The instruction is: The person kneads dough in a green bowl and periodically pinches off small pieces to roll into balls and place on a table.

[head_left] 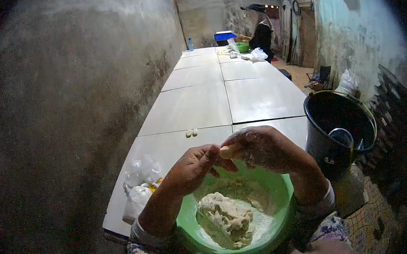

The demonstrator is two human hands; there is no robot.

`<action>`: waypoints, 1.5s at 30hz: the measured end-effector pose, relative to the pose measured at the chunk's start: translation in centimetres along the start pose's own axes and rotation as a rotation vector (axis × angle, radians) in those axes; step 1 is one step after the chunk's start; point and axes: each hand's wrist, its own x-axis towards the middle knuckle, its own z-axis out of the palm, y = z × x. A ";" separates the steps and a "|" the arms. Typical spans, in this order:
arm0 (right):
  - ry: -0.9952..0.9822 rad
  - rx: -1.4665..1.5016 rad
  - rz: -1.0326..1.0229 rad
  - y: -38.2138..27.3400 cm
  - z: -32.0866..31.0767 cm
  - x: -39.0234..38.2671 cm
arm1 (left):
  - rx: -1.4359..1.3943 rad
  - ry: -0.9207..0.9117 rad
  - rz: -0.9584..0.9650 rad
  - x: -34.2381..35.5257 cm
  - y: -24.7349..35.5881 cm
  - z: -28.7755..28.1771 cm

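Observation:
A green bowl (286,201) stands in front of me, with a lump of soft, pale dough (224,213) and loose flour inside. Over its far rim my two hands meet. My right hand (267,148), dusted with flour, is curled over a small piece of dough (226,151). My left hand (197,165) closes on the same piece from the other side, its thumb up against it and its fingers below. The palms and part of the piece are hidden. Beyond the hands, two small shaped dough pieces (191,133) lie side by side on the white tabletop (192,99).
Plastic bags of white powder (139,194) rest left of my left forearm. A large black bucket (316,132) with a clear container inside stands at the right. A person (262,36) is at the table's far end, near another green bowl (242,47) and a blue crate (225,36).

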 end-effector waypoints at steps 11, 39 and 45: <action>0.101 -0.327 -0.185 1.9 -0.5 0.5 | 0.100 0.038 -0.143 0.5 1.0 0.7; 0.088 -0.163 -0.179 2.1 0.3 0.6 | 0.351 0.058 0.069 -0.1 0.3 1.9; 0.086 -0.071 -0.025 0.8 0.6 0.4 | 0.437 0.002 -0.004 0.0 0.4 1.2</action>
